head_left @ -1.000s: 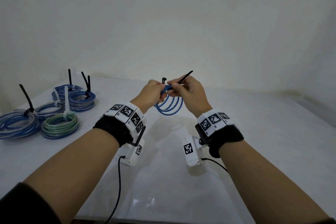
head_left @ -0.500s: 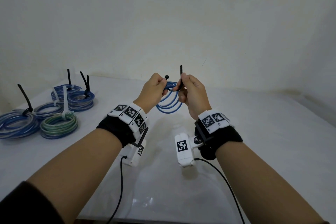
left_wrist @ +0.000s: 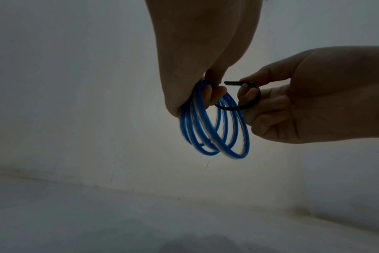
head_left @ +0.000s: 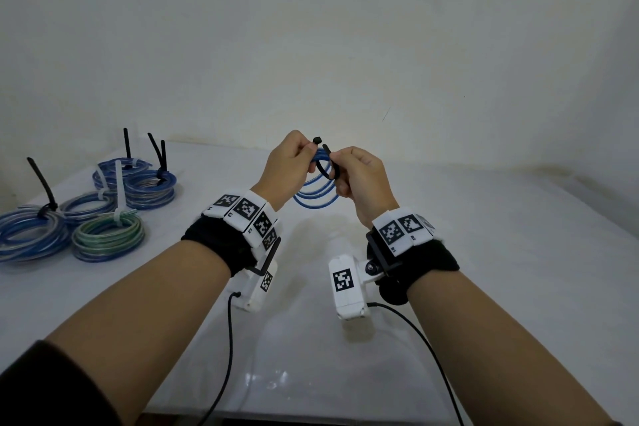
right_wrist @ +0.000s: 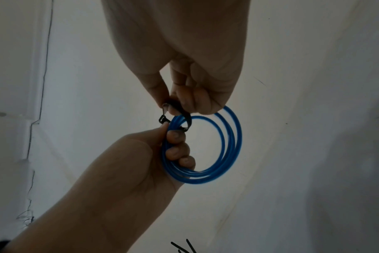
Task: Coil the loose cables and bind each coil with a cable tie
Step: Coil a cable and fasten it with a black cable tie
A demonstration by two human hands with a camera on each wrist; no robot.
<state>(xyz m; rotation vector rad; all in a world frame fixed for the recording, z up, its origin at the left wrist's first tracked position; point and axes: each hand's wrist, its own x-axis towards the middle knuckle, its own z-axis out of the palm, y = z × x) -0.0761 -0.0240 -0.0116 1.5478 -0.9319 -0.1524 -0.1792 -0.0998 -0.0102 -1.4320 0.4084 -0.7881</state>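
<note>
Since the earlier head view the black cable tie (head_left: 327, 162) has gone from standing upright above the hands to being bent over into a loop round the strands; both hands sit much where they were, raised above the counter (head_left: 484, 252).

The left hand (head_left: 290, 166) holds the blue cable coil (head_left: 316, 195) in mid-air, its fingers curled through the ring and pinching the strands together at the top, presumably so the turns stay gathered where the tie crosses them; the coil hangs below that grip, its plane roughly upright and its turns fanning slightly apart at the bottom, as the left wrist view shows (left_wrist: 214, 123).

The right hand (head_left: 363, 180) pinches the tie's tail between thumb and forefinger, the other fingers curled; in the right wrist view the tail tip sits just beside the square head (right_wrist: 162, 119), which rests against the left thumb; I judge this is lining up to thread the tail through the head; whether it has entered I cannot tell.

The tie's long axis now curves crosswise round the bundle, at a right angle to the run of the strands.

At the counter's far left lie bound coils (head_left: 107, 239), their tie tails sticking up; spare black ties (right_wrist: 184, 247) show at the bottom edge of the right wrist view.
</note>
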